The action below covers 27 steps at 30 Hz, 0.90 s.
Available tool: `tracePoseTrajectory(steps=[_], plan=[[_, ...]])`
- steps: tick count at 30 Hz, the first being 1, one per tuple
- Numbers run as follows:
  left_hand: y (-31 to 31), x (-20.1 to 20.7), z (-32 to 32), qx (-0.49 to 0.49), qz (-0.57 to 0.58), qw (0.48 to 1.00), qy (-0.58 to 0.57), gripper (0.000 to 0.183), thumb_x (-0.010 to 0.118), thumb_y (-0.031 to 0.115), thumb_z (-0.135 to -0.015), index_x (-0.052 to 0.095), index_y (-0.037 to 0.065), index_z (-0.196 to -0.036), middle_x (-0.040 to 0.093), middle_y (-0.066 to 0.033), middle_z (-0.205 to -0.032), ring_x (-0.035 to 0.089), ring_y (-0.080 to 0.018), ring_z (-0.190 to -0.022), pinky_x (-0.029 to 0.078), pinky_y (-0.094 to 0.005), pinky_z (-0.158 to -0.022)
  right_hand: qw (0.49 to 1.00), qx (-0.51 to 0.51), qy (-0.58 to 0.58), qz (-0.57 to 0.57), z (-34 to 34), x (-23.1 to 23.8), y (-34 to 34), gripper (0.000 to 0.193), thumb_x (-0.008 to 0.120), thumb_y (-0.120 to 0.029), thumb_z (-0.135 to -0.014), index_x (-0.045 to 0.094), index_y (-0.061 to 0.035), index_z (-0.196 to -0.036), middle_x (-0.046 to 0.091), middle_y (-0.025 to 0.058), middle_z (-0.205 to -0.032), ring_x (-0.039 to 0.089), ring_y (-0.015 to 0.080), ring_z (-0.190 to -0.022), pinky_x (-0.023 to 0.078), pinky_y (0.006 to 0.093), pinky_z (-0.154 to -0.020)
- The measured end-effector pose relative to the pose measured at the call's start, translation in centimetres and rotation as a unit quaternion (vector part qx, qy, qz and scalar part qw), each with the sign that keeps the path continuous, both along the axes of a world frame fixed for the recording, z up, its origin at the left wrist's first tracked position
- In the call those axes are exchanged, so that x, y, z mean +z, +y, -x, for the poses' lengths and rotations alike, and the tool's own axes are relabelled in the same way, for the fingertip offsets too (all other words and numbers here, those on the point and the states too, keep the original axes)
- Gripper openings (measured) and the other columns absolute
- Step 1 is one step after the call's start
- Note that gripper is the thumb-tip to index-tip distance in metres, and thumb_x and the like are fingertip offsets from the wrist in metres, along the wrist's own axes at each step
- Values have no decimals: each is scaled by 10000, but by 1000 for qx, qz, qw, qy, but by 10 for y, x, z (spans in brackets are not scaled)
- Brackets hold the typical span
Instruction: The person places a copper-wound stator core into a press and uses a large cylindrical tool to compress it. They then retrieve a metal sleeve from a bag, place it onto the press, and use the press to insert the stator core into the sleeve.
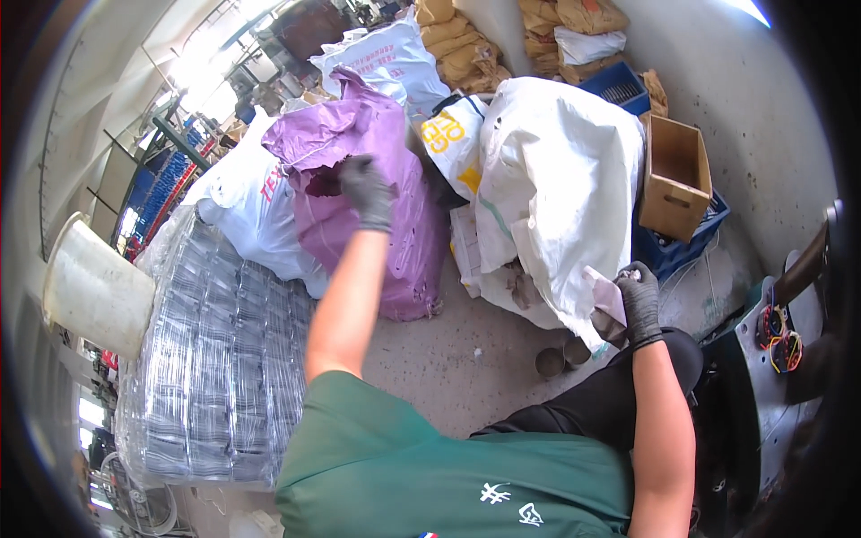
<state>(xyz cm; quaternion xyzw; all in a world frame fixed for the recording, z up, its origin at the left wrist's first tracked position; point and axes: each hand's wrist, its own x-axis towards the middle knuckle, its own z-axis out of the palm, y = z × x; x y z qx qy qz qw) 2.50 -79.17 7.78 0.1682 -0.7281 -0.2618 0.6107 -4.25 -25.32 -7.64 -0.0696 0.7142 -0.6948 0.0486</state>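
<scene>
My left hand (368,193), in a dark grey glove, is at the torn opening of a big purple sack (408,238). Its fingers are blurred and partly turned away, so I cannot make out their pose. On the right, my gloved right hand (639,300) is closed on a limp pale-and-grey piece of sheet material (605,300), whose kind I cannot tell. This piece hangs against the lower right edge of a large white sack (560,179). Two round dark cups or tins (550,362) stand on the floor below it.
Stacked, film-wrapped clear plastic goods (220,359) stand at left beside a whitish bucket (99,287). White sacks (251,202) lean behind them. At right are a cardboard box (674,175), a blue crate (668,255) and a machine with coloured wires (780,336). Brown sacks (457,45) lie at the back.
</scene>
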Motion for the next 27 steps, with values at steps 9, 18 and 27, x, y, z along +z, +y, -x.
tracePoseTrajectory(steps=[9,18,27], plan=[[-156,19,-41,214,-95,757,-610,816,385,608,-968,281,129,-1620,388,-271,-1587,374,-363,-1496,312,-467,-1220,992,41,-99,65,1,10,-16,324,743,-314,-947,647,-58,-773,540,-18,-662,458,105,-591,379,294,-576],[-94,5,-76,323,-137,836,-422,464,493,389,-1030,679,23,-1247,694,-272,-1222,657,-405,-1193,522,-515,-987,982,20,-103,155,-1,9,-4,226,710,-209,-945,644,-62,-786,544,-10,-684,467,105,-610,390,289,-589],[16,-7,-68,-249,-445,805,304,437,519,373,-1004,654,31,-1240,705,-121,-1183,670,-314,-1123,535,-477,-972,973,-35,-101,202,2,4,33,180,699,-168,-946,639,-84,-799,555,-19,-703,489,92,-614,403,263,-584]])
